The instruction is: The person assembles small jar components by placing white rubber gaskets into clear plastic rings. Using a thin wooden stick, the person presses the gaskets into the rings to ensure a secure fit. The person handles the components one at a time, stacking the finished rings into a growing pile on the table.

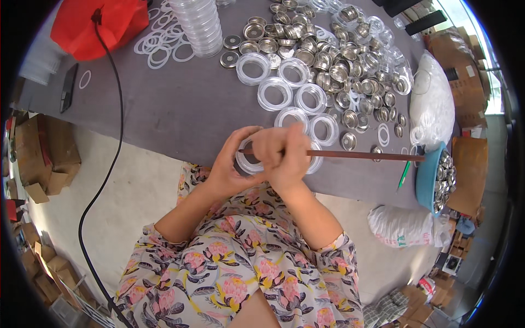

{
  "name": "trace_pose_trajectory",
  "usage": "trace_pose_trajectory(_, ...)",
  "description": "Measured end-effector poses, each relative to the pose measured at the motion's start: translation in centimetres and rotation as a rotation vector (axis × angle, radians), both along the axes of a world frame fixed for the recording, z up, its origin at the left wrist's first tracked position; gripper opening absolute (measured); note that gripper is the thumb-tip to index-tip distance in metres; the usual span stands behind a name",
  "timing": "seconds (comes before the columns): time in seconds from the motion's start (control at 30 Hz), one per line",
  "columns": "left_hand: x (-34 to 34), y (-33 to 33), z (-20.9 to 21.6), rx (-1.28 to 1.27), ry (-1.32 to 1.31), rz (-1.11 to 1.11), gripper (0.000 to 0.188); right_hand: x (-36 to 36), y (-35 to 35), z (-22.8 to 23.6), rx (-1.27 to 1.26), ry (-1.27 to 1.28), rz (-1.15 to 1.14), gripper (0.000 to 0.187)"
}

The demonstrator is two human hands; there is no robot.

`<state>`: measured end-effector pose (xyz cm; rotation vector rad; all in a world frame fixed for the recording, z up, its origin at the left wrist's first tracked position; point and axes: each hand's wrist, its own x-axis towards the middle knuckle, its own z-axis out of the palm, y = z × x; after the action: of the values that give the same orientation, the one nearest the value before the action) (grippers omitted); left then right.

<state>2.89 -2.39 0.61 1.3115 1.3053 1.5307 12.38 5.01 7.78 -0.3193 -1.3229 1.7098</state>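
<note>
My left hand curves around a clear plastic ring at the table's near edge, thumb and fingers on its rim. My right hand, slightly blurred, is closed on a thin brown stick. The stick's tip lies over the ring, and its long end points right. Beyond my hands, several more clear plastic rings lie in two columns, the nearest partly hidden by my right hand. Farther back spreads a heap of small silvery metal caps.
Thin white rings lie beside a tall stack of clear plastic pieces. A blue basin of metal caps sits right, near a green pencil and a white plastic bag. A black cable runs from a red cloth.
</note>
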Motion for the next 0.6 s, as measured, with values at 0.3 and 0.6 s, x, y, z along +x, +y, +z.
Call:
trace_pose_trajectory(0.3, 0.1, -0.1, 0.5, -0.03, -0.029, -0.039, 0.083, 1.3, 0.8, 0.3, 0.034, -0.047, -0.269, 0.062)
trace_pose_trajectory(0.6, -0.1, -0.1, 0.6, -0.028, -0.017, -0.041, 0.08, 0.9, -1.5, 0.5, -0.233, -0.079, -0.04, 0.063)
